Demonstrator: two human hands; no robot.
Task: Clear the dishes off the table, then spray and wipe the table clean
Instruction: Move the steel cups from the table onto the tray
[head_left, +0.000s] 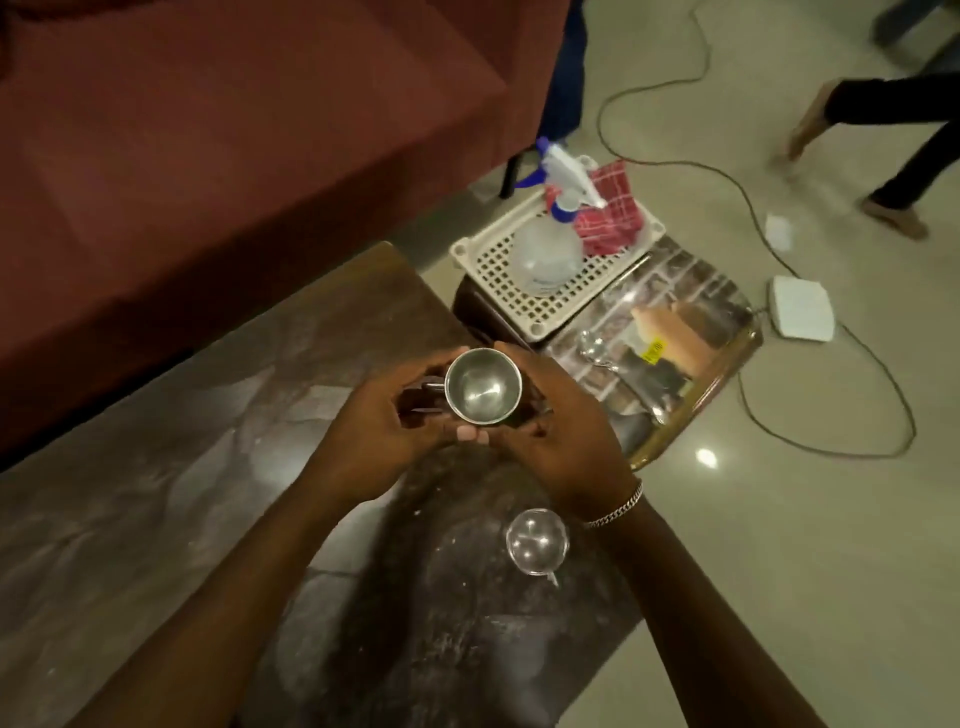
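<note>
Currently, left hand and right hand grasp the steel mug, fingers curled round it. Its axis is vertical: mouth up, handle left.

A maroon sofa stands on a glossy beige floor crossed by a cable.
</note>
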